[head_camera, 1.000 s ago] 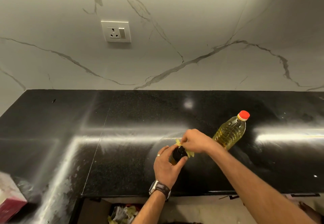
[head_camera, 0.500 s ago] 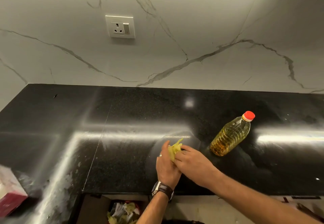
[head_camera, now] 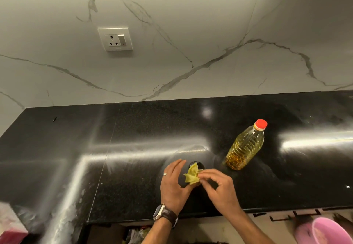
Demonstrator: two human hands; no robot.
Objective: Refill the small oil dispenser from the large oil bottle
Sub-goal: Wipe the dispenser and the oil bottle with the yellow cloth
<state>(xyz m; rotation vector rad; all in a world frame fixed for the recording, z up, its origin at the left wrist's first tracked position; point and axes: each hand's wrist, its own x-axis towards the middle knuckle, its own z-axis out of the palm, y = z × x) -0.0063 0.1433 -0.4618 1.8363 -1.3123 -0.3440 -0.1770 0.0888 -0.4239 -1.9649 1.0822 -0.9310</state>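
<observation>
The large clear oil bottle (head_camera: 244,146) with a red cap stands upright on the black counter (head_camera: 133,148), right of my hands. The small dark oil dispenser (head_camera: 198,165) stands near the counter's front edge; only its dark top shows. My left hand (head_camera: 172,186), with a ring and a watch, is cupped around the dispenser's left side. My right hand (head_camera: 219,186) pinches a crumpled yellow piece (head_camera: 192,175) that sits at the dispenser's top.
A white marble backsplash with a wall socket (head_camera: 115,38) rises behind the counter. A pink-and-white box (head_camera: 9,224) lies at the lower left. A pink bucket (head_camera: 322,232) sits on the floor at lower right. An open bin (head_camera: 133,235) with rubbish is below the counter edge.
My right hand has shifted from over the dispenser's top to its right side, still pinching the yellow piece. The left hand's fingers have loosened around the dispenser. The camera has tilted.
</observation>
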